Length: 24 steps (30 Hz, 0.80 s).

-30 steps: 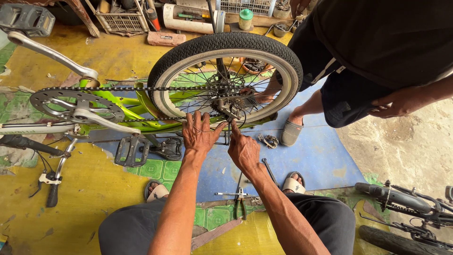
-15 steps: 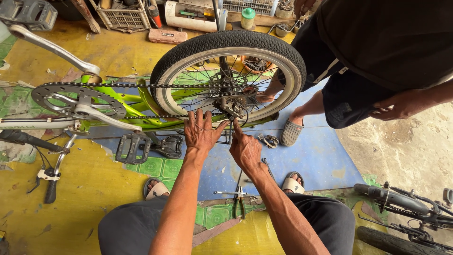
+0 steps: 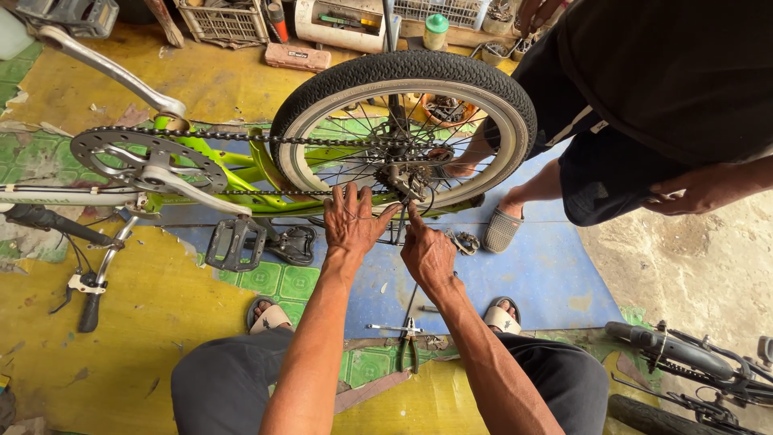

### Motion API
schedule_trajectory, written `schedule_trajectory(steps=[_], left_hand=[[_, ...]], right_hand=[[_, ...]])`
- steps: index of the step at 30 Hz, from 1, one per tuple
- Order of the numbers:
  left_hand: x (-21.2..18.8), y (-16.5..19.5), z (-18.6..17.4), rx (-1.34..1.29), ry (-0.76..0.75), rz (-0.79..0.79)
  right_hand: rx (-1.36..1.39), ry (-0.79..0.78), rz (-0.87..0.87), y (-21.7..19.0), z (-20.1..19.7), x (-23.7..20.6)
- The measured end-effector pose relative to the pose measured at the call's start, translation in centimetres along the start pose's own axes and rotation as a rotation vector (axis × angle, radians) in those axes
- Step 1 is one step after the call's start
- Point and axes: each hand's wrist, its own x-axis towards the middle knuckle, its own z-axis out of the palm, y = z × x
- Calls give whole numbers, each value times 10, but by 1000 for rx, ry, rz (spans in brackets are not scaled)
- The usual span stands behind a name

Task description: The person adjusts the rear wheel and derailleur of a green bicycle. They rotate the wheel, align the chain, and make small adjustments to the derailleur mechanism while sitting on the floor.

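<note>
Head view: a lime-green bicycle frame (image 3: pixel 266 173) lies upside down on the floor (image 3: pixel 161 338), its rear wheel (image 3: pixel 403 129) raised toward the far edge of the blue mat (image 3: pixel 539 274). The left hand (image 3: pixel 352 219) is spread open, fingertips resting against the lower rim and spokes just beside the hub; it grips nothing. The right hand (image 3: pixel 427 251) is loosely curled with the forefinger stretched up to the small sprocket (image 3: pixel 398 176) and axle fittings, touching or nearly touching them; I cannot tell whether anything small is pinched there. The chain (image 3: pixel 241 135) runs from that sprocket to the large chainring (image 3: pixel 145 157) at the left, with the crank arm (image 3: pixel 113 71) pointing toward the far left corner of the floor.

The risks, as I judge them: fingers sit close to chain and teeth, so if the wheel or crank turns, a fingertip could be drawn in and pinched. The spread fingers near the spokes face the same danger. A standing person's sandalled foot (image 3: pixel 503 229) is near the wheel and could jog it. Pliers (image 3: pixel 408 350) lie on the floor between the knees, near a sandal (image 3: pixel 501 316), easy to kick.
</note>
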Motion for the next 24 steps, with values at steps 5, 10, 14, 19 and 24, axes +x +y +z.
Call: schedule_trajectory(steps=[5, 10, 14, 19, 24], left_hand=[[1, 0, 2, 2, -11, -5], [-1, -1, 4, -6, -36, -13], [-1, -1, 4, 3, -26, -7], [-2, 0, 3, -9, -39, -14], [-2, 1, 1, -13, -38, -12]], right_hand=[[15, 38, -28, 2, 3, 0], [11, 34, -16, 3, 4, -1], [12, 41, -19, 1, 3, -1], [-19, 49, -17, 0, 2, -3], [18, 69, -26, -1, 1, -2]])
